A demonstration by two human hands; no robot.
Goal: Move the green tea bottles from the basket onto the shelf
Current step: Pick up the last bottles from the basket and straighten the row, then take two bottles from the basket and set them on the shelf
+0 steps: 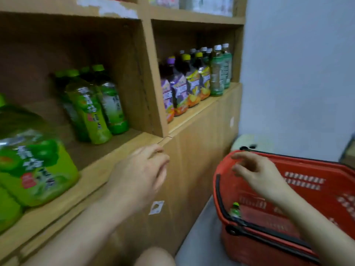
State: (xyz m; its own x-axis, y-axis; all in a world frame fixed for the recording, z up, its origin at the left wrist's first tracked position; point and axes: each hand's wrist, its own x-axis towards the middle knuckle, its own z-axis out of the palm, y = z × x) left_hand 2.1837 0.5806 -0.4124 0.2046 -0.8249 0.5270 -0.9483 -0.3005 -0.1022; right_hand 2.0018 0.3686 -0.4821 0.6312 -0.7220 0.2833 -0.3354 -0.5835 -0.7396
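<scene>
Green tea bottles (90, 106) stand on the wooden shelf (92, 152), up and left of the red shopping basket (326, 189). A person's left hand (140, 169) hangs by the shelf's front edge, left of the basket, its grip loosely curled and empty. One green-capped bottle (235, 209) shows inside the basket, low against its left wall. The right hand (259, 175) hovers above it, grip spread, holding nothing. The risk: a hurried snatch at the cap could let the bottle slip or tip the basket.
</scene>
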